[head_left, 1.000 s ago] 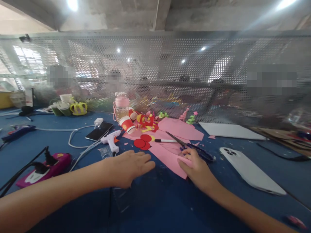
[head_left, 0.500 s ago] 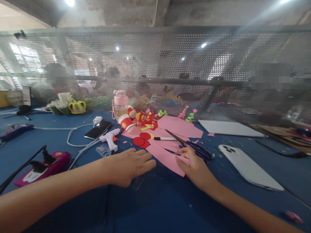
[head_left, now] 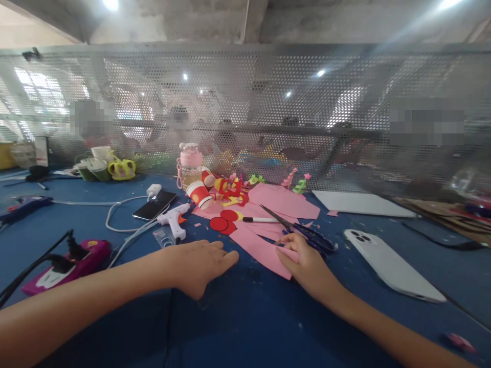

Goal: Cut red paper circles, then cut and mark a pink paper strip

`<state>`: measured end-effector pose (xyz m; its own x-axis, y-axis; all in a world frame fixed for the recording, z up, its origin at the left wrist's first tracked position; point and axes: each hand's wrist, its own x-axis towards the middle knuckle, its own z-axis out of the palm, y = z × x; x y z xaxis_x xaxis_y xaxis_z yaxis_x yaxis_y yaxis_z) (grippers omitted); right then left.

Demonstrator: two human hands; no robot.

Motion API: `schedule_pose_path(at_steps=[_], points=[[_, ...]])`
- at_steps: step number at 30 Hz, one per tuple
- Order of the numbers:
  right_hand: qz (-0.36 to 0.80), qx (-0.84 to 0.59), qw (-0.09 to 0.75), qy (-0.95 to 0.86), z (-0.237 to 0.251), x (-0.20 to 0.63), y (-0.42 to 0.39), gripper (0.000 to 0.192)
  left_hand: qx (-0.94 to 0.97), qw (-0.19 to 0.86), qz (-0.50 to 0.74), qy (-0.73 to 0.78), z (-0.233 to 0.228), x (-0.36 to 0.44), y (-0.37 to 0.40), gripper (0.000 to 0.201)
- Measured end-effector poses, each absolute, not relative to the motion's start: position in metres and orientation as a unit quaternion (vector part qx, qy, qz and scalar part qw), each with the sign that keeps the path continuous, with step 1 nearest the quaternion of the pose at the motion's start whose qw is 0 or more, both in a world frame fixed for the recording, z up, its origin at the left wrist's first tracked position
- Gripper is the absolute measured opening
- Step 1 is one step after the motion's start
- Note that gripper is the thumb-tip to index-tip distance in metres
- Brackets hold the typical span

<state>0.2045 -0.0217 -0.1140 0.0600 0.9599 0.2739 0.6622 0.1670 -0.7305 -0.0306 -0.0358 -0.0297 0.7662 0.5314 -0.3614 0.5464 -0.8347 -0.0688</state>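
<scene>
**Right hand pins the corner of a pink sheet; left hand lies flat beside it**

At lower centre of the frame the right hand (head_left: 307,263) rests on the near corner of a pink paper sheet (head_left: 261,249), thumb and fingertips drawn together on the paper's edge in a light pinch. The sheet is a long strip; its long axis runs diagonally from that pinched corner at lower right up toward the upper left, where it meets the red paper circles (head_left: 224,223). The strip lies flat on the blue table (head_left: 245,317).

To the left, the left hand (head_left: 201,263) lies palm down on the table, fingers straight, close together and pointing right toward the strip. It holds nothing, and its fingertips stop just short of the paper's edge.

Just beyond the right hand lie scissors (head_left: 299,228), blades pointing to the upper left, dark handles near the knuckles; whether they touch the hand cannot be told. A marker pen (head_left: 261,220) lies crosswise above the strip, on more pink sheets.

Further out, a white glue gun (head_left: 174,219) sits left of centre, with a dark phone (head_left: 155,205) on a white cable behind it. A pink bottle (head_left: 191,166) stands at the upper centre by a tipped red cup (head_left: 199,195). A white phone (head_left: 391,266) lies face down at right, and a magenta power strip (head_left: 69,261) at far left.
</scene>
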Motion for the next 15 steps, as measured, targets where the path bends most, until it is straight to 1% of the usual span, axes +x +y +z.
schedule_pose_path(at_steps=[6,7,9,11,15], points=[[0.200,-0.620,0.391,-0.650,-0.114,0.204,-0.022,0.031,0.942,0.058,-0.181,0.277,-0.018,-0.037,-0.038,0.056],[0.200,-0.617,0.389,-0.655,-0.113,0.204,-0.022,0.030,0.939,0.074,-0.201,0.267,-0.014,-0.038,-0.039,0.059],[0.195,-0.610,0.386,-0.664,-0.114,0.205,-0.021,0.028,0.927,0.078,-0.230,0.285,-0.007,-0.042,-0.040,0.073],[0.191,-0.608,0.383,-0.669,-0.115,0.206,-0.021,0.027,0.924,0.089,-0.230,0.292,-0.005,-0.044,-0.041,0.082],[0.191,-0.616,0.377,-0.665,-0.116,0.206,-0.021,0.028,0.937,0.099,-0.220,0.252,-0.010,-0.043,-0.042,0.086]])
